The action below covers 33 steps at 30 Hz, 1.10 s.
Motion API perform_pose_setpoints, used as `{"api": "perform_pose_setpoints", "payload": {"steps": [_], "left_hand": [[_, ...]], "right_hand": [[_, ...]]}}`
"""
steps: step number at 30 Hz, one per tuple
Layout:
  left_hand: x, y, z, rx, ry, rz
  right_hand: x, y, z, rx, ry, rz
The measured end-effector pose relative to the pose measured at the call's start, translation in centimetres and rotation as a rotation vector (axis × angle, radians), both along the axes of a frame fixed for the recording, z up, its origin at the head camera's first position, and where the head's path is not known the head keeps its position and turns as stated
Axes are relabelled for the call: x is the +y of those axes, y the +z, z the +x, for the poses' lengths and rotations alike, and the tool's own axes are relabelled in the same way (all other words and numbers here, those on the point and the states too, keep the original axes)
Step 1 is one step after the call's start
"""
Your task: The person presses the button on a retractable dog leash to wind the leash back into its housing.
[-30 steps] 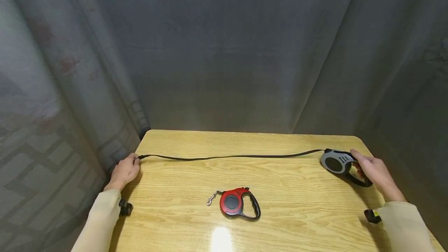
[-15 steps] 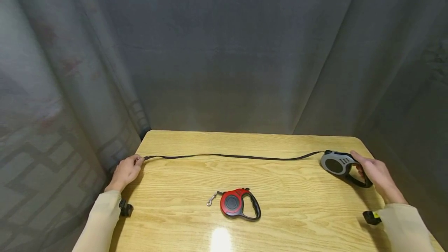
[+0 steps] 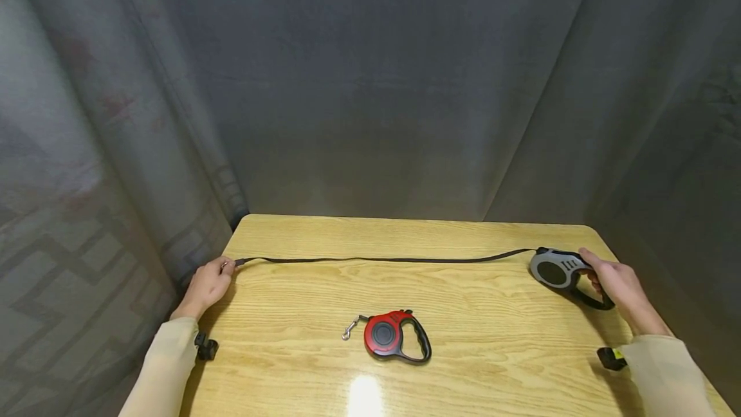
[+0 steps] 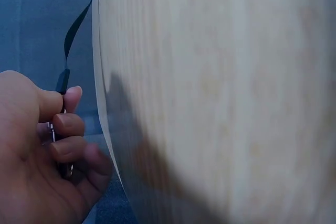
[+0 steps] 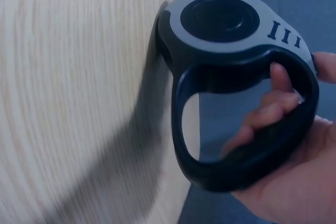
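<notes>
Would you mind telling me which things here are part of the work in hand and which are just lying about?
In use:
- grey leash, handle held by right hand
- black strap, stretched across the table, its end pinched by left hand

Lying about:
- red leash, untouched on the table
- curtain behind

Red retractable leash (image 3: 393, 336) lying mid-table (image 3: 492, 352); grey curtain (image 3: 370, 82) behind

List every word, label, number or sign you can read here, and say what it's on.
No words, brands or numbers can be read.
Three raised bars, like "III", on the grey retractable leash held by the right hand: a grip pattern, not text.
Red retractable leash: no readable marking.
</notes>
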<state>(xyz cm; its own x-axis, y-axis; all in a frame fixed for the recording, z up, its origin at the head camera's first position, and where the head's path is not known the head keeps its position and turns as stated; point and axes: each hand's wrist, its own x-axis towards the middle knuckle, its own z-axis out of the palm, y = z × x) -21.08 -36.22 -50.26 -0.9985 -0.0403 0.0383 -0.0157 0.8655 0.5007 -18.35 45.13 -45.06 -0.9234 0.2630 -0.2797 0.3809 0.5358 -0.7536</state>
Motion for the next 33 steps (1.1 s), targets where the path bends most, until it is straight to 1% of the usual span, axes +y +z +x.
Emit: {"api": "perform_pose_setpoints", "payload": {"steps": [5, 11, 14, 18, 20, 23, 26, 29, 33], "left_hand": [[0.1, -0.5, 0.1, 0.014, 0.011, 0.001], [0.1, -0.5, 0.1, 0.045, 0.024, -0.008], [-0.1, -0.5, 0.2, 0.077, 0.056, -0.017], [-0.5, -0.5, 0.2, 0.126, 0.103, -0.012], [-0.5, -0.6, 0.3, 0.147, 0.115, -0.007], [-0.5, -0.6, 0.3, 0.156, 0.118, 0.005], [-0.4, -0.5, 0.4, 0.140, 0.109, 0.011], [-0.4, -0.4, 0.4, 0.101, 0.098, 0.017], [-0.3, -0.3, 0.4, 0.013, 0.077, 0.039]], "right_hand": [[0.0, -0.2, -0.3, 0.005, -0.062, -0.052], [0.5, -0.7, -0.2, 0.015, -0.156, -0.163], [0.7, -1.1, 0.0, 0.025, -0.170, -0.225], [0.6, -1.5, 0.2, 0.051, -0.213, -0.309], [0.5, -1.6, 0.2, 0.067, -0.238, -0.322], [0.5, -1.7, 0.5, 0.089, -0.268, -0.318], [0.6, -1.7, 0.6, 0.093, -0.296, -0.285], [0.5, -1.7, 0.7, 0.097, -0.351, -0.287], [0.4, -1.8, 0.7, 0.128, -0.465, -0.357]]}}
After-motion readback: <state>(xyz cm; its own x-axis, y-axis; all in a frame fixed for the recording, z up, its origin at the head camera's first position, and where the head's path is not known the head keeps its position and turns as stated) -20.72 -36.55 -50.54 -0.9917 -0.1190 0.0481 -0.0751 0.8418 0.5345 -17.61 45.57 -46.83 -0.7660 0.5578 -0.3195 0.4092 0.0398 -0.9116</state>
